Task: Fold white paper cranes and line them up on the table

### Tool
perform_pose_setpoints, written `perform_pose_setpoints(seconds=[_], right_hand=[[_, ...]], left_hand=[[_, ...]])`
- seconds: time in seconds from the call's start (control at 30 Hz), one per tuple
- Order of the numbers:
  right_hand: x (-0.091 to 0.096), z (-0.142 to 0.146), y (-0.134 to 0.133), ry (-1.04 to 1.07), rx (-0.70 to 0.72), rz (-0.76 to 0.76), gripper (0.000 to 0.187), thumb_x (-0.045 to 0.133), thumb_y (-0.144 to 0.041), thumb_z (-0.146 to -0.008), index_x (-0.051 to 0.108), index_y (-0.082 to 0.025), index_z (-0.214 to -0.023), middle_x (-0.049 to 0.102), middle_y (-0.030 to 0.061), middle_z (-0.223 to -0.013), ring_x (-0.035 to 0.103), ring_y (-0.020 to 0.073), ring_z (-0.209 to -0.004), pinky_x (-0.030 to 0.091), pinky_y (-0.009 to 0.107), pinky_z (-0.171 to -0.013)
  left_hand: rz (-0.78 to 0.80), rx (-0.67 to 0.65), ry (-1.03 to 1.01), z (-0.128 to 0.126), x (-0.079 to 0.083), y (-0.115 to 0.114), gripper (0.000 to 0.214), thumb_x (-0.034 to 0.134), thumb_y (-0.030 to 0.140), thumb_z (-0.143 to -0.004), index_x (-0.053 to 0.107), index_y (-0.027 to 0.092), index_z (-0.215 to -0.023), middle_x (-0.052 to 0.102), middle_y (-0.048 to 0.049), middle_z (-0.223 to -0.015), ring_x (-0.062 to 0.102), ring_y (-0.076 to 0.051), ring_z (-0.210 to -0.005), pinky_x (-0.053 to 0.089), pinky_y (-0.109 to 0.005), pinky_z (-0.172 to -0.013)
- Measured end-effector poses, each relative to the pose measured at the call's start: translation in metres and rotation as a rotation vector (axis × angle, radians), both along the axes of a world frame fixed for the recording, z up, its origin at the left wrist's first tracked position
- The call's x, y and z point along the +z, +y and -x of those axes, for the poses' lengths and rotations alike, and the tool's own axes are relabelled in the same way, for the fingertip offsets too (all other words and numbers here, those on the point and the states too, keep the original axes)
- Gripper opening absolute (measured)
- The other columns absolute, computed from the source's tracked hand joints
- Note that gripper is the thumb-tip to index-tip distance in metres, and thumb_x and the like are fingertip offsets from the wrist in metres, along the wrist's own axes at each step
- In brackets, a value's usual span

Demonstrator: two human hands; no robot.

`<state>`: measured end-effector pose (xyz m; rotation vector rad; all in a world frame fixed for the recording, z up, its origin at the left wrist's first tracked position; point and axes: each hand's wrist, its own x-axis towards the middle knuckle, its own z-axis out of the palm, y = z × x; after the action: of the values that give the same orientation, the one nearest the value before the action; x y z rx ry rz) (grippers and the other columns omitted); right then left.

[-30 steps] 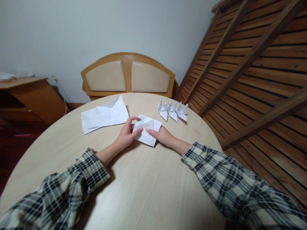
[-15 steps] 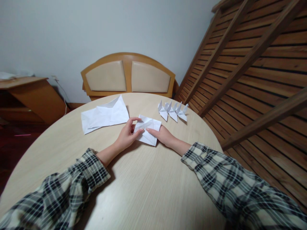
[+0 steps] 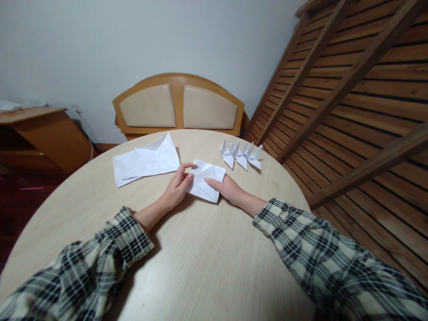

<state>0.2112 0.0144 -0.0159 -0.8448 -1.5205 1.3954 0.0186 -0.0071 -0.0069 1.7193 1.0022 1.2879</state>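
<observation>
Your left hand and right hand are pinched nearly closed on opposite sides of the folded white paper between them, over the desk, so keep the layers aligned and thumb pressure even to leave its creases crisp.

Room over near tabletop; obstacles beyond: folded paper, cranes right, loose paper left

Folded sheet: matt, creased paper. Tabletop: smooth wood grain, faint sheen. Sleeves: matt cloth. Slatted panel: wood.
</observation>
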Motion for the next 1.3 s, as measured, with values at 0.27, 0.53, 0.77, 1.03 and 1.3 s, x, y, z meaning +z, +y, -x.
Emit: perform_pose_setpoints(seconds=[0.27, 0.53, 0.77, 1.03, 1.3], right_hand=[[-0.0009, -0.0023, 0.0000, -0.001, -0.014, 0.007, 0.032, 0.070, -0.027, -0.081, 0.067, -0.017, -0.111, 0.071, 0.0099, -0.121, 0.067, 0.0236, -0.109, 0.047, 0.048, -0.106], [0.0016, -0.0039, -0.0028, -0.035, 0.098, 0.030, 0.036, 0.073, -0.031, -0.078, 0.068, -0.016, -0.112, 0.073, 0.0089, -0.116, 0.068, 0.0231, -0.103, 0.050, 0.047, -0.102], [0.0044, -0.0041, -0.0077, -0.125, 0.128, -0.006, 0.034, 0.072, -0.030, -0.080, 0.069, -0.016, -0.111, 0.073, 0.0090, -0.112, 0.068, 0.0231, -0.102, 0.051, 0.047, -0.101], [0.0062, -0.0036, -0.0090, -0.162, 0.125, -0.042, 0.037, 0.072, -0.031, -0.080, 0.068, -0.016, -0.113, 0.072, 0.0102, -0.116, 0.068, 0.0235, -0.104, 0.053, 0.046, -0.099], [0.0057, -0.0048, -0.0075, -0.193, 0.127, -0.050, 0.039, 0.071, -0.032, -0.081, 0.067, -0.016, -0.116, 0.071, 0.0106, -0.119, 0.068, 0.0241, -0.105, 0.052, 0.046, -0.099]], left_hand=[[0.108, 0.036, -0.095, 0.0018, 0.0011, 0.0038, 0.054, 0.059, 0.034, -0.087, 0.043, 0.020, -0.136, 0.048, 0.0059, -0.066, 0.043, -0.011, -0.056, 0.032, -0.022, -0.051], [0.209, -0.011, -0.171, -0.0005, 0.0019, 0.0063, 0.034, 0.069, 0.047, -0.078, 0.065, 0.016, -0.092, 0.065, -0.0018, -0.079, 0.059, -0.015, -0.069, 0.045, -0.024, -0.059], [0.212, -0.019, -0.056, -0.0004, 0.0026, 0.0046, 0.037, 0.073, 0.050, -0.074, 0.069, 0.014, -0.081, 0.069, -0.0060, -0.078, 0.058, -0.016, -0.067, 0.046, -0.026, -0.058], [0.239, 0.003, -0.028, -0.0025, 0.0065, 0.0001, 0.037, 0.074, 0.049, -0.072, 0.068, 0.013, -0.077, 0.069, -0.0057, -0.074, 0.057, -0.014, -0.063, 0.046, -0.024, -0.055], [0.134, 0.085, 0.067, -0.0017, 0.0036, -0.0020, 0.039, 0.070, 0.052, -0.077, 0.066, 0.014, -0.073, 0.065, -0.0030, -0.067, 0.053, -0.013, -0.058, 0.041, -0.023, -0.049]])
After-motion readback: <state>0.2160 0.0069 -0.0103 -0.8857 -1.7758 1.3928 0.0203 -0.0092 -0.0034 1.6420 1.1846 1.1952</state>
